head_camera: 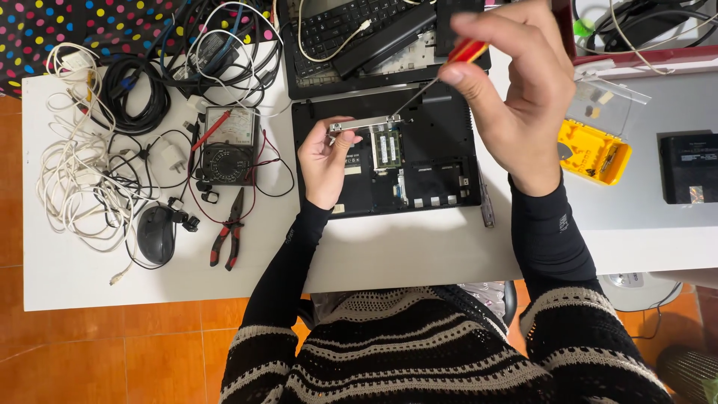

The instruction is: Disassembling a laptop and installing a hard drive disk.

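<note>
1. My left hand [323, 158] pinched one end of a slim silver metal bracket [365, 123] between thumb and fingers, holding it level just above the opened laptop base [434, 161].
2. My right hand [516, 82] was closed around the red-and-yellow handle of a screwdriver [449, 67], its thin shaft slanting down so that the tip met the bracket's far end.
3. The laptop base lay bottom-up on the white table [404, 251], its cover panel already off, green memory modules [385, 146] exposed directly below the bracket.
4. Judging by that, I reckoned the opening-up was done and the bracket was free of the machine; whether a screw remained in it I could not tell, the tip being too small to read.
5. The modules appeared to sit in their slots, so further work inside the bay looked to be left.
6. A second laptop [359, 37] with loose black parts on its keyboard lay just beyond the base.
7. To the left sat an analogue multimeter [230, 146], red-handled pliers [228, 232], a black mouse [155, 233] and a tangle of white and black cables [82, 157].
8. To the right lay a yellow bit case [593, 152] and a black box [688, 168], well apart from both hands.
</note>
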